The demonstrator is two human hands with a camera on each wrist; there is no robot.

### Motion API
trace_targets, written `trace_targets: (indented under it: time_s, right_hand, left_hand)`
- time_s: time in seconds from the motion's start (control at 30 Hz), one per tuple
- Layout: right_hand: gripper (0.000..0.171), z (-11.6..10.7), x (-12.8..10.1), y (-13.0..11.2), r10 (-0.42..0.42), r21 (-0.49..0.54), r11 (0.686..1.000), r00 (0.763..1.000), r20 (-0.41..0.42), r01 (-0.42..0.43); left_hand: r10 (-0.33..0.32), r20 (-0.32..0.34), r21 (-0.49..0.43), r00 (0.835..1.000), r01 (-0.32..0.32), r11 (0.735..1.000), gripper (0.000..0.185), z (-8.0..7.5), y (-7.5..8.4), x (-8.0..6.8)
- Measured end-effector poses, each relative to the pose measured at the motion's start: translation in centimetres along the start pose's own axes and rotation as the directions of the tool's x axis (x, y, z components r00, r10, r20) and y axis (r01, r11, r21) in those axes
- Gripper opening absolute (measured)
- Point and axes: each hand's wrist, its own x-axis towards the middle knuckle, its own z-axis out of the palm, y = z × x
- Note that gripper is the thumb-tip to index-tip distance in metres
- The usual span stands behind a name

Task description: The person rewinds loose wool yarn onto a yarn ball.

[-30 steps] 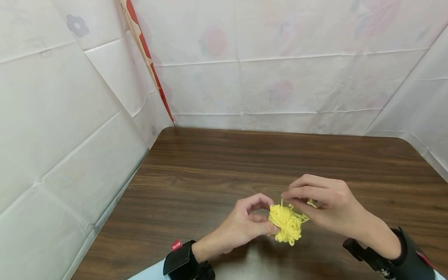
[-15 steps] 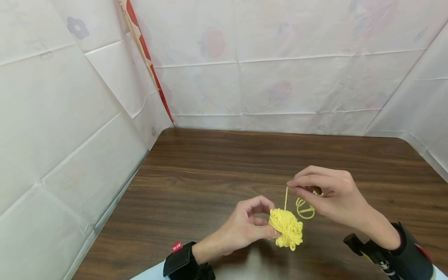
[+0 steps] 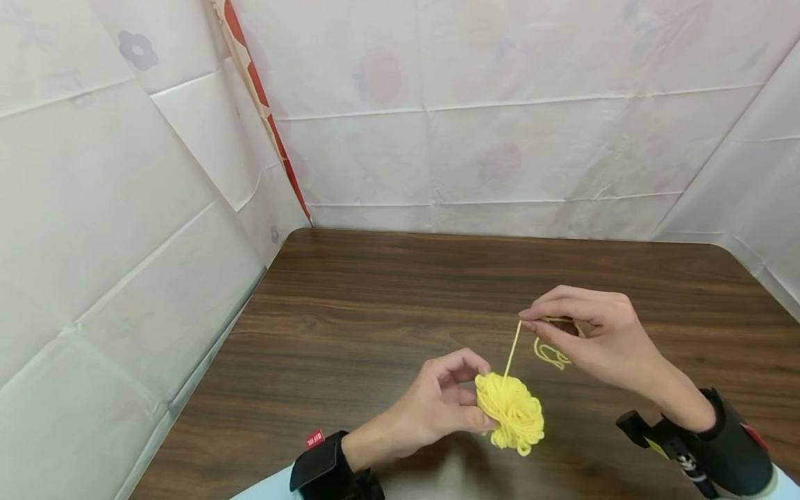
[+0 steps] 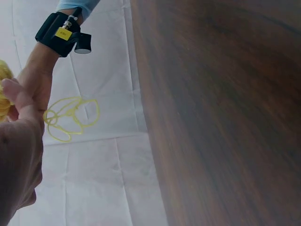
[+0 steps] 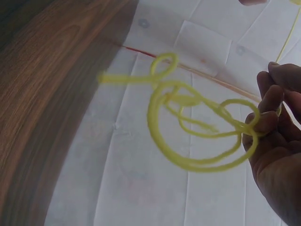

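Observation:
My left hand (image 3: 434, 399) grips a ball of yellow yarn (image 3: 511, 415) by its left side, thumb in front and fingers behind. From the top of the ball a taut strand (image 3: 513, 348) slants up to my right hand (image 3: 596, 337), which pinches it between thumb and fingertips. Loose yarn loops (image 5: 188, 127) dangle below the right hand's fingers in the right wrist view, with a free end sticking out. Those loops (image 4: 73, 115) also show in the left wrist view, where only the edge of the ball (image 4: 4, 89) appears.
Both hands are above a dark wood-grain table (image 3: 375, 298). Pale printed sheeting (image 3: 500, 139) hangs behind it and along the sides, with a red-and-cream strip (image 3: 262, 104) at the left corner. Black bands with cameras (image 3: 706, 444) circle the wrists.
The right hand has risen away from the ball and drawn out a longer strand. Loops of yarn now hang from it. The left hand stays nearly in place, the ball slightly lower.

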Motion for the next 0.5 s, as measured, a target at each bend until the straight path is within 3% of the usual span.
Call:
trace_targets:
  time_s: [0.1, 0.17, 0.3, 0.5]
  right_hand:
    - [0.013, -0.12, -0.07, 0.13, 0.004, -0.014, 1.000, 1.000, 0.019, -0.004]
    - [0.027, -0.22, -0.13, 0.12, 0.017, -0.030, 0.999, 0.999, 0.043, -0.016]
    - [0.048, -0.40, -0.33, -0.03, 0.065, -0.073, 0.996, 0.994, 0.092, -0.058]
    - [0.051, -0.32, -0.93, 0.24, 0.089, -0.094, 0.993, 0.989, 0.120, -0.077]
  left_hand:
    - [0.076, -0.002, -0.062, 0.997, -0.076, 0.995, 0.042, 0.03, -0.05, 0.12]
    - [0.095, -0.015, -0.095, 0.995, -0.096, 0.991, 0.032, 0.03, 0.00, 0.12]
    - [0.089, -0.047, -0.165, 0.995, -0.096, 0.982, 0.038, 0.01, 0.30, 0.00]
    - [0.063, -0.153, -0.250, 0.986, -0.101, 0.963, 0.037, 0.07, 0.78, 0.09]
